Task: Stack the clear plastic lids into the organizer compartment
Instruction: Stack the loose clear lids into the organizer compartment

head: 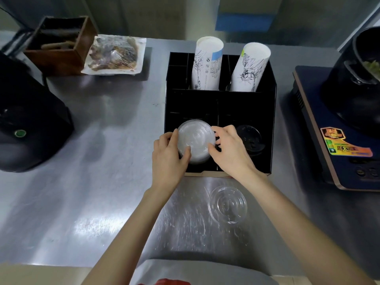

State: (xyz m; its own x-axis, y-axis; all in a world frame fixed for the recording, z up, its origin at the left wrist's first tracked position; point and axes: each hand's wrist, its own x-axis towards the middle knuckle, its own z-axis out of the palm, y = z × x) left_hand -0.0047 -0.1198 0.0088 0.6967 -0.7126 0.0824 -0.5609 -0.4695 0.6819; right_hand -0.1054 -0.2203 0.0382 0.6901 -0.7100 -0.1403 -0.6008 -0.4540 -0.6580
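A stack of clear plastic lids (195,138) sits in the front left compartment of the black organizer (267,112). My left hand (169,159) grips the stack's left side, thumb on top of it. My right hand (230,150) holds the stack's right edge with its fingertips. One more clear lid (227,207) lies flat on the steel counter, in front of the organizer and below my right forearm. Black lids (249,140) fill the front right compartment.
Two sleeves of printed paper cups (207,64) (249,68) stand in the organizer's back compartments. An induction cooker (337,145) with a black pot (357,79) sits right. A black appliance (26,124), a wooden box (59,42) and a wrapped food tray (114,55) stand left.
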